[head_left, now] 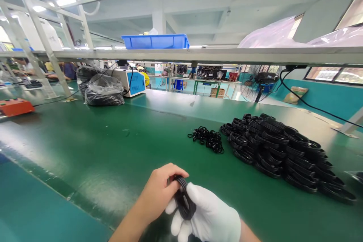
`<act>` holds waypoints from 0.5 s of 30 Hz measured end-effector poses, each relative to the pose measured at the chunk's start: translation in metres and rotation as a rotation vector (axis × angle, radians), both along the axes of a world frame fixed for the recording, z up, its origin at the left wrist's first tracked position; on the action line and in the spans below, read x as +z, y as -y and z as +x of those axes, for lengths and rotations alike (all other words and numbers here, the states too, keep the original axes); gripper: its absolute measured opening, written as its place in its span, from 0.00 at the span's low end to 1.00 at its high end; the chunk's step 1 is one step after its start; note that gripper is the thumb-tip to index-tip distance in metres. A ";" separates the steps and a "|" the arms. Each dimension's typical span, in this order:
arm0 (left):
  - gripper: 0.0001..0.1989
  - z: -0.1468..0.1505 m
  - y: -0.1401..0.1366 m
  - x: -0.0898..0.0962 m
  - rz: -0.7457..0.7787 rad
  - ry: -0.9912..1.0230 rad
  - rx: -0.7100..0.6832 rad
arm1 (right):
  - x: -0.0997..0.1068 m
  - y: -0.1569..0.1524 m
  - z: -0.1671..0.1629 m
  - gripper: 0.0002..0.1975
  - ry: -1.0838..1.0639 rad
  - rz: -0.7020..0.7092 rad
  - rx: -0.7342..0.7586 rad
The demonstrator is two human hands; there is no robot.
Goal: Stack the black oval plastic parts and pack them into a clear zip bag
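A coiled black cable [185,201] is held between my two hands over the near edge of the green table. My bare left hand [163,189] pinches the upper end of the coil with thumb and fingers. Around the lower part wraps my right hand [208,211], which wears a white glove, its fingers curled beneath the coil. Ahead of my hands lies a small heap of black rings [208,138]. To its right is a large pile of coiled black cables [278,147].
The green tabletop [119,136] runs under a long shelf [215,56] bearing a blue tray [155,41]. Plastic-wrapped black goods [103,89] stand at the back left beside a white and blue machine [133,81]. An orange box [17,106] sits at far left.
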State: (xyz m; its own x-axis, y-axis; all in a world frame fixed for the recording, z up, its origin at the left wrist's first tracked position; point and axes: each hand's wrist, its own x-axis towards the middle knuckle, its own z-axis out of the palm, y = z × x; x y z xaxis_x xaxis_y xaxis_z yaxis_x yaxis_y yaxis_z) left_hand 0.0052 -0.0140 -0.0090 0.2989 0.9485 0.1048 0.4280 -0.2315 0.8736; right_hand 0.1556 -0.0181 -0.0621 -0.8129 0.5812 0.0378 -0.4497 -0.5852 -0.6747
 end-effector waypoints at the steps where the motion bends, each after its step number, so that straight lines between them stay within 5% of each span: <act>1: 0.12 0.001 -0.003 -0.001 0.005 0.014 0.018 | 0.000 -0.001 0.000 0.30 -0.005 -0.019 0.002; 7: 0.11 0.000 -0.011 -0.005 0.025 0.041 0.068 | 0.002 -0.004 0.004 0.26 0.084 -0.003 -0.086; 12: 0.15 -0.014 -0.011 -0.001 -0.271 0.265 -0.081 | 0.004 -0.007 0.007 0.32 0.140 -0.075 -0.004; 15: 0.13 -0.020 -0.013 -0.002 -0.348 0.306 -0.040 | 0.006 -0.008 0.005 0.34 0.204 -0.055 -0.042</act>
